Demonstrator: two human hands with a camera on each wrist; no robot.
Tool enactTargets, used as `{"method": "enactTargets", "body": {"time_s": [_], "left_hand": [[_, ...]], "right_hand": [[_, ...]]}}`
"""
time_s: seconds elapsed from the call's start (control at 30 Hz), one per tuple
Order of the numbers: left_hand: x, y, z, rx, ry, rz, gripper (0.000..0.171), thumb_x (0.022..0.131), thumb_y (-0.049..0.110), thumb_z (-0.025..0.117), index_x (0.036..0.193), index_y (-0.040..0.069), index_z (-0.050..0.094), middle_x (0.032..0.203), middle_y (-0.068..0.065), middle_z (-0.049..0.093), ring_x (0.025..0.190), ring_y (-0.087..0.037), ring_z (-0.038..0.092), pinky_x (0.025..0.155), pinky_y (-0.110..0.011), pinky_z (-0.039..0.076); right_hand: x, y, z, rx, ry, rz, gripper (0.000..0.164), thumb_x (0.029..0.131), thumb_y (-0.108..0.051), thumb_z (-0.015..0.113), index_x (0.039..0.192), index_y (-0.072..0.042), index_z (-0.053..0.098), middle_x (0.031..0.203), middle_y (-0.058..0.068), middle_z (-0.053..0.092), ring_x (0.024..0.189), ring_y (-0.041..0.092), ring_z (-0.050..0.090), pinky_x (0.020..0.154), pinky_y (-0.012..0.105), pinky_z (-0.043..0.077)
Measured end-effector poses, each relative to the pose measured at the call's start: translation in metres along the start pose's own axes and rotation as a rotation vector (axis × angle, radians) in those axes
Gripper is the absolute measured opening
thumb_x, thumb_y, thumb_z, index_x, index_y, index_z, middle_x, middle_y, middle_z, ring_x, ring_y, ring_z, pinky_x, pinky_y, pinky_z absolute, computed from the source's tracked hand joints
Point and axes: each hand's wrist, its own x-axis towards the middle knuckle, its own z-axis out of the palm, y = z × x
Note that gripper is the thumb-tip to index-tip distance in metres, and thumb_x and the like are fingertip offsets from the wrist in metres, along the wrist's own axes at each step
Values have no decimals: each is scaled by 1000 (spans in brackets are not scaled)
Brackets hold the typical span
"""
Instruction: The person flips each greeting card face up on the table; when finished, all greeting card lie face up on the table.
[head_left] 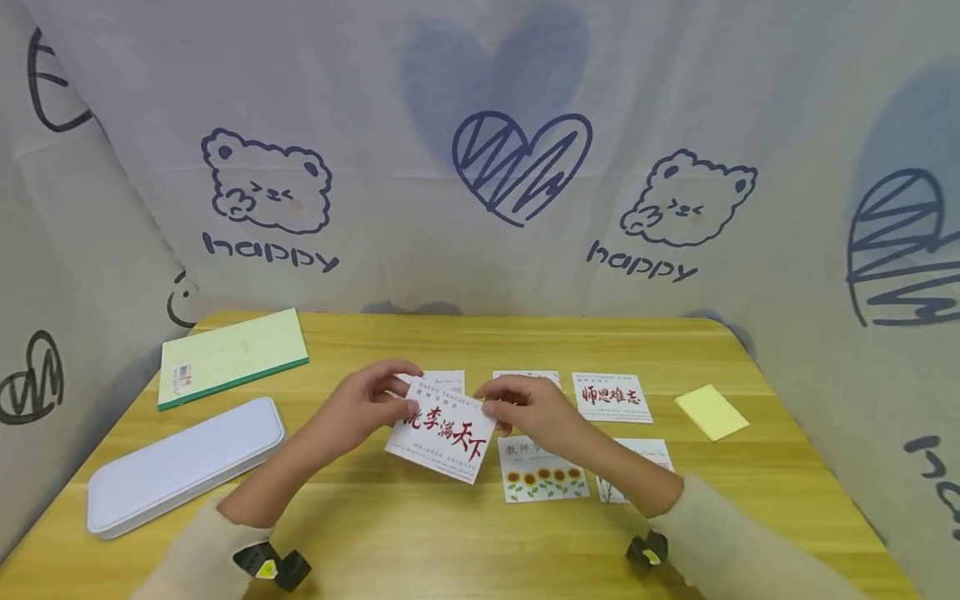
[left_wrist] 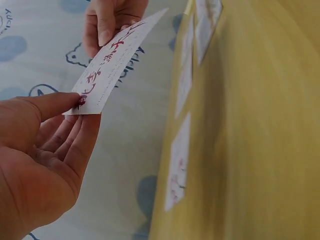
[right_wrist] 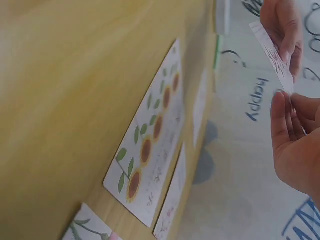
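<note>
A white card with red Chinese lettering (head_left: 442, 437) is held up over the table, tilted, between both hands. My left hand (head_left: 378, 398) pinches its left edge, thumb in front and fingers behind, as the left wrist view shows. The right hand (head_left: 536, 410) pinches the upper right corner between thumb and fingers. Behind the held card, another card (head_left: 450, 380) lies partly hidden. Just beneath the right hand lies a sunflower card (head_left: 544, 483), and a further card (head_left: 542, 377) sits behind that hand, mostly covered. The right forearm partly covers a flowered card (head_left: 637, 467).
A card with red lettering (head_left: 613, 397) lies at the right, with a yellow sticky-note pad (head_left: 712, 412) beyond it. On the left are a pale green notebook (head_left: 240, 350) and a white pencil case (head_left: 183, 467). A printed cloth (head_left: 390, 225) hangs behind the wooden table (head_left: 420, 550).
</note>
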Motion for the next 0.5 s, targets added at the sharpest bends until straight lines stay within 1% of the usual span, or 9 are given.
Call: {"method": "enactTargets", "body": {"time_s": [0.03,0.1,0.17,0.23,0.27,0.33,0.4,0.5], "left_hand": [[-2,-4,-1,-8,5,-23,40,93,8,70,131,4,57,109,-16,68,90,-22,69,79,-31,59],[-5,-14,-2,-30,9,-73,40,93,8,69,130,3,55,110,-17,66,90,-22,69,79,-34,60],[-6,-24,-1,-39,13,-118,39,93,7,69,129,2,54,111,-17,65,89,-22,69,78,-36,60],[-5,-34,0,-2,22,-144,39,93,8,70,127,2,54,111,-16,63,88,-21,67,77,-35,60],[-5,-38,0,29,24,-151,38,92,8,71,126,2,55,111,-16,63,87,-21,66,75,-35,60],[-4,-44,1,124,30,-156,35,91,9,72,122,3,57,111,-14,63,84,-20,63,72,-32,58],[-2,-48,1,238,26,-170,31,90,12,74,117,7,60,110,-10,63,83,-19,59,70,-30,53],[-1,-51,2,395,3,-199,27,88,17,77,110,11,63,105,-5,65,82,-19,55,70,-31,46]], "right_hand": [[3,1,2,-14,-11,14,24,99,-17,65,122,-11,70,91,7,68,79,28,67,75,48,59],[9,6,7,-57,-26,31,24,98,-16,66,121,-12,70,92,6,68,78,30,67,74,50,58],[16,11,12,-136,-41,45,23,97,-16,68,119,-14,70,93,2,67,77,30,67,71,45,59],[22,18,18,-217,-57,49,22,95,-14,69,117,-15,71,94,-1,67,78,25,66,67,37,57],[25,21,21,-255,-67,52,21,95,-14,69,116,-16,72,94,-3,66,77,22,65,65,33,55],[30,26,26,-320,-84,63,20,94,-14,70,113,-18,73,95,-6,66,78,16,62,63,26,52],[34,30,30,-361,-94,81,19,93,-14,72,111,-19,73,94,-7,65,79,11,59,65,24,50],[40,37,35,-406,-102,107,18,92,-16,73,109,-21,74,94,-9,66,80,8,59,70,26,50]]}}
